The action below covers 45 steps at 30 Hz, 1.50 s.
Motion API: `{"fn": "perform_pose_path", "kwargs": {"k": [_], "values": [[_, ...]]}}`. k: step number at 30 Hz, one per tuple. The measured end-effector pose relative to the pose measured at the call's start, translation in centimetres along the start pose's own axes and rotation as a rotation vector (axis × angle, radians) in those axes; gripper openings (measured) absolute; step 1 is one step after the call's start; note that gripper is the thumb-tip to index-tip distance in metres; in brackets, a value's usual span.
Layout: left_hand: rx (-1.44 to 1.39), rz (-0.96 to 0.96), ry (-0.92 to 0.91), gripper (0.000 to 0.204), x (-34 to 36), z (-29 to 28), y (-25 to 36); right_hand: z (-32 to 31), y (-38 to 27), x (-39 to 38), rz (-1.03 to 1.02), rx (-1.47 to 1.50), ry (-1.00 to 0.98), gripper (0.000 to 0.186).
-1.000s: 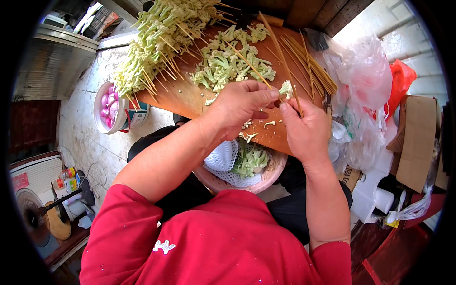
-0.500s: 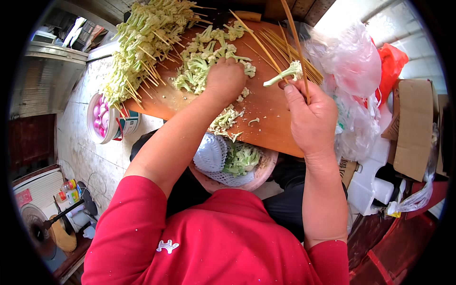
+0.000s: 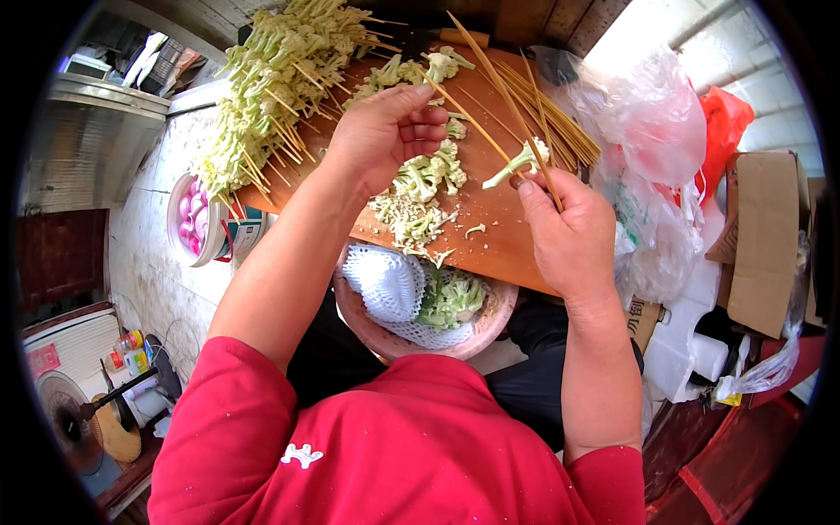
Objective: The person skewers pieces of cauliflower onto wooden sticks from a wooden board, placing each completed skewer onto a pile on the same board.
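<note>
My right hand (image 3: 569,223) is closed around thin bamboo skewers (image 3: 499,83) at the right of the orange-brown board. A cauliflower floret (image 3: 518,164) is stuck on one skewer just above my thumb. Over the middle of the board my left hand (image 3: 389,136) is raised, palm partly up, fingers loosely curled and apart from the thumb. Its thumb tip lies close to a skewer's upper end; whether they touch I cannot tell. Nothing shows in that palm. Loose cauliflower florets (image 3: 433,175) lie beneath and beyond it, with crumbs (image 3: 411,223) nearer me.
Skewered cauliflower (image 3: 289,70) is heaped at the board's (image 3: 490,254) far left. More bare skewers (image 3: 547,114) lie at its right. Below the near edge stands a pink basin (image 3: 499,328) with cauliflower and foam netting. A bucket (image 3: 197,223), plastic bags (image 3: 652,114) and cardboard (image 3: 761,236) flank the board.
My left hand has lifted from the florets and turned palm partly up. Some florets now lie closer to me. The right hand keeps its hold and has shifted slightly.
</note>
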State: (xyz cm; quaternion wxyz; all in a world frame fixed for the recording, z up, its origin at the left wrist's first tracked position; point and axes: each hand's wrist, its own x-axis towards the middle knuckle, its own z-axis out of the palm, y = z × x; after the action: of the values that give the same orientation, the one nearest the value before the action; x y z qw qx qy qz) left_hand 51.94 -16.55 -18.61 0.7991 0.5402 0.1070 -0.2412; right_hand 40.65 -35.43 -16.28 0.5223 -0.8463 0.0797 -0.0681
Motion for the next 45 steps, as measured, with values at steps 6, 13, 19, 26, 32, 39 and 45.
{"fn": "perform_pose_path", "kwargs": {"k": [6,13,19,26,32,39,45], "values": [[-0.229,0.0,0.009,0.02,-0.8,-1.2,1.1,0.5,0.0,0.0,0.072,-0.053,-0.123,0.018],[-0.195,0.092,0.094,0.022,-0.6,-2.3,1.4,0.9,-0.2,-0.4,0.083,-0.026,-0.147,0.016],[-0.108,0.137,0.085,0.02,-0.6,-2.3,1.6,0.9,0.0,-0.4,0.062,-0.008,-0.116,0.02],[0.029,0.169,0.08,0.017,-0.8,-2.0,1.6,0.7,0.0,-0.9,0.08,-0.067,-0.143,0.016],[0.055,0.129,0.005,0.017,-1.0,-2.2,1.6,1.1,0.1,-1.1,0.078,0.048,-0.057,0.016],[0.173,0.037,0.03,0.019,-2.1,-0.9,1.0,1.3,0.1,-1.3,0.09,0.005,-0.06,0.014],[0.184,-0.077,-0.053,0.02,-4.2,1.6,-1.8,1.8,0.0,-0.5,0.043,-0.034,-0.109,0.013]]}}
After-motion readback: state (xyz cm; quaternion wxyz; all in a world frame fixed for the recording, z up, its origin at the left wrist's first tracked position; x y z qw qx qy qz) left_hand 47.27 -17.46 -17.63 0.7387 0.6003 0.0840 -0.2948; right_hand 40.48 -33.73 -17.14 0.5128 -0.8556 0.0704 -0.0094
